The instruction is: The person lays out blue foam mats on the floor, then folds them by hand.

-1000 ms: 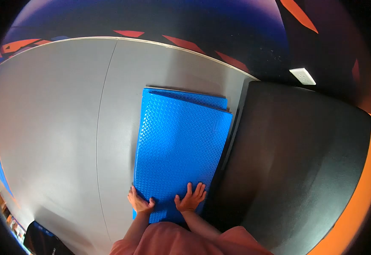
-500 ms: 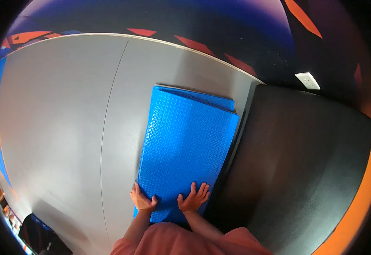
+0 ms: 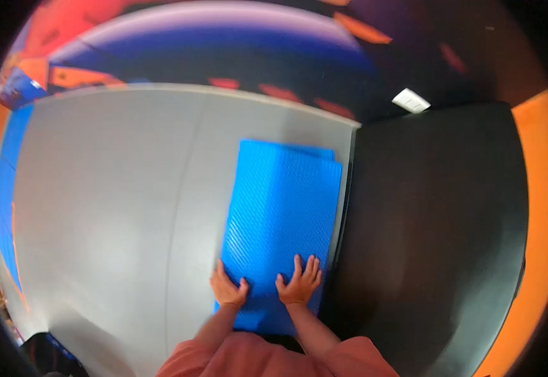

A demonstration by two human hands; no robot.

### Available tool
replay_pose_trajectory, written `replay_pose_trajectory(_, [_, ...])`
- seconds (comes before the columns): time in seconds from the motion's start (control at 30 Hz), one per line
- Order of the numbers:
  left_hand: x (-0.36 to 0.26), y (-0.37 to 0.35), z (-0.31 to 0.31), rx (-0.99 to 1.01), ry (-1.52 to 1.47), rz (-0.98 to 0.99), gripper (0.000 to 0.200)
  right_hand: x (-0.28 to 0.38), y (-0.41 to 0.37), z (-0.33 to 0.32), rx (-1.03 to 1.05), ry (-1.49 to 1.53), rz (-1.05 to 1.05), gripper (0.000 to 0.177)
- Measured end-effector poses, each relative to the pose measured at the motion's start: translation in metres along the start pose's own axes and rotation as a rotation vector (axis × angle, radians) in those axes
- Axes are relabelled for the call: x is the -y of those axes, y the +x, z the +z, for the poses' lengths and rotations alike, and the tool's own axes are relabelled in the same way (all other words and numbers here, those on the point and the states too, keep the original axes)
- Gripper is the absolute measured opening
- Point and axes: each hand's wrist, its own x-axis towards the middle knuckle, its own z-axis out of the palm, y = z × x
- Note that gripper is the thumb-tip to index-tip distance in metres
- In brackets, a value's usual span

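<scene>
Head view: blue foam mat (image 3: 280, 207) flat on the grey floor (image 3: 110, 207), long axis running straight away from the fingers. Near short end under both palms, far short end well ahead of the fingertips. Laid on top of a second blue mat (image 3: 290, 149), visible only as a thin strip beyond the far end, slightly offset.

Right hand (image 3: 299, 286) palm-down on the near end, fingers (image 3: 308, 267) spread and released, pointing along the long axis, close to the mat's right long edge. Left hand (image 3: 228, 291) likewise open and flat, straddling the left long edge near the corner. Thumb on the blue, fingers (image 3: 219, 274) at or just over the edge toward the floor; too blurred to tell whether any fingertip hooks beneath. Nothing clasped by either hand. Both equally near the mat, one at each near corner, almost the whole length lying ahead of them.

Just right of the right-hand fingers, black mat (image 3: 425, 220) alongside the blue one's right edge; touching or narrowly apart, unclear. Left of the left-hand fingers, bare grey floor with a faint seam (image 3: 183, 201) roughly parallel to the long axis. Far ahead and to the right, white wall plate (image 3: 411, 100) on the dark wall. Behind the wrists, salmon sleeves (image 3: 249, 355).
</scene>
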Motion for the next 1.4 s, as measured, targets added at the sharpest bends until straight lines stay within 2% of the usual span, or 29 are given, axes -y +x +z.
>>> replay_pose_trajectory(0.07, [0.003, -0.003, -0.008, -0.035, 0.022, 0.01, 0.091, 0.004, -0.011, -0.01, 0.053, -0.069, -0.017, 0.079])
replay_pose_trajectory(0.1, [-0.002, -0.004, -0.019, 0.001, 0.076, -0.021, 0.093, 0.004, -0.022, -0.014, -0.031, -0.047, -0.012, 0.079])
replay_pose_trajectory(0.17, [0.005, -0.006, -0.024, 0.051, 0.067, -0.008, 0.096, -0.003, -0.03, -0.026, -0.05, 0.074, -0.073, 0.079])
replay_pose_trajectory(0.2, [-0.004, 0.003, -0.039, 0.006, 0.037, 0.047, 0.096, -0.009, -0.038, -0.044, 0.171, 0.253, -0.034, 0.077])
replay_pose_trajectory(0.23, [-0.004, 0.003, -0.053, 0.166, 0.066, -0.015, 0.1, -0.015, -0.059, -0.063, 0.414, 0.424, -0.001, 0.075])
replay_pose_trajectory(0.27, [0.006, -0.008, -0.066, 0.346, 0.1, -0.1, 0.104, -0.018, -0.097, -0.074, 0.337, 0.444, -0.031, 0.07])
replay_pose_trajectory(0.33, [0.083, -0.005, -0.034, 0.505, -0.154, -0.317, 0.1, -0.017, -0.198, -0.1, 0.269, 0.421, -0.083, 0.064])
replay_pose_trajectory(0.37, [0.115, -0.014, -0.021, 0.496, -0.187, -0.336, 0.1, -0.018, -0.246, -0.112, 0.262, 0.385, -0.105, 0.063])
replay_pose_trajectory(0.43, [0.158, -0.049, -0.01, 0.766, -0.67, -0.139, 0.084, -0.03, -0.33, -0.116, 0.209, 0.213, -0.206, 0.06])
replay_pose_trajectory(0.47, [0.146, -0.068, -0.034, 0.678, -0.726, -0.143, 0.077, -0.032, -0.36, -0.118, 0.146, 0.083, -0.269, 0.058])
replay_pose_trajectory(0.5, [0.1, -0.094, -0.088, 0.585, -0.776, -0.148, 0.069, -0.035, -0.367, -0.123, 0.166, 0.084, -0.307, 0.058])
replay_pose_trajectory(0.53, [0.105, -0.09, -0.062, 0.489, -0.832, -0.193, 0.066, -0.039, -0.367, -0.126, 0.169, 0.153, -0.288, 0.053])
replay_pose_trajectory(0.57, [0.069, -0.107, -0.089, 0.459, -0.876, -0.248, 0.069, -0.039, -0.365, -0.135, 0.176, 0.224, -0.263, 0.049])
replay_pose_trajectory(0.6, [0.042, -0.117, -0.099, 0.447, -0.962, -0.326, 0.073, -0.033, -0.36, -0.151, 0.217, 0.35, -0.191, 0.042])
replay_pose_trajectory(0.63, [0.011, -0.139, -0.133, 0.511, -1.015, -0.363, 0.073, -0.038, -0.362, -0.149, 0.237, 0.351, -0.223, 0.042])
replay_pose_trajectory(0.67, [-0.018, -0.16, -0.166, 0.571, -1.072, -0.387, 0.074, -0.039, -0.353, -0.144, 0.206, 0.475, -0.134, 0.039])
replay_pose_trajectory(0.7, [-0.016, -0.161, -0.14, 0.49, -1.094, -0.341, 0.066, -0.037, -0.348, -0.142, 0.176, 0.597, -0.04, 0.036])
replay_pose_trajectory(0.73, [-0.023, -0.172, -0.146, 0.473, -1.123, -0.291, 0.065, -0.032, -0.348, -0.147, 0.186, 0.599, -0.063, 0.036])
replay_pose_trajectory(0.8, [-0.027, -0.203, -0.161, 0.448, -1.147, -0.239, 0.064, -0.031, -0.35, -0.155, 0.076, 0.679, -0.036, 0.036])
replay_pose_trajectory(0.87, [-0.017, -0.234, -0.172, 0.5, -1.316, -0.316, 0.062, -0.048, -0.35, -0.13, 0.08, 0.654, -0.029, 0.037])
replay_pose_trajectory(0.9, [0.004, -0.243, -0.163, 0.574, -1.355, -0.282, 0.059, -0.053, -0.35, -0.119, 0.086, 0.616, -0.01, 0.037])
replay_pose_trajectory(0.93, [0.006, -0.269, -0.184, 0.62, -1.435, -0.331, 0.052, -0.038, -0.358, -0.143, 0.051, 0.645, -0.015, 0.036])
replay_pose_trajectory(0.97, [0.004, -0.29, -0.2, 0.547, -1.297, -0.543, 0.049, -0.04, -0.359, -0.139, 0.041, 0.655, -0.013, 0.036])
replay_pose_trajectory(1.0, [0.05, -0.285, -0.154, 0.655, -1.383, -0.449, 0.052, -0.046, -0.36, -0.137, 0.024, 0.606, -0.081, 0.036])
replay_pose_trajectory(1.03, [0.05, -0.291, -0.156, 0.655, -1.374, -0.437, 0.052, -0.048, -0.36, -0.135, 0.007, 0.555, -0.148, 0.036])
replay_pose_trajectory(1.1, [0.042, -0.305, -0.164, 0.443, -1.304, -0.485, 0.059, -0.047, -0.36, -0.137, -0.008, 0.616, -0.127, 0.037])
replay_pose_trajectory(1.2, [0.052, -0.304, -0.154, 0.447, -1.254, -0.429, 0.063, -0.051, -0.364, -0.132, -0.04, 0.585, -0.166, 0.037])
replay_pose_trajectory(1.27, [0.05, -0.303, -0.155, 0.463, -1.251, -0.407, 0.064, -0.051, -0.364, -0.133, 0.018, 0.673, -0.086, 0.036])
replay_pose_trajectory(1.4, [0.038, -0.317, -0.169, 0.401, -1.287, -0.347, 0.081, -0.055, -0.363, -0.127, 0.023, 0.717, -0.04, 0.037])
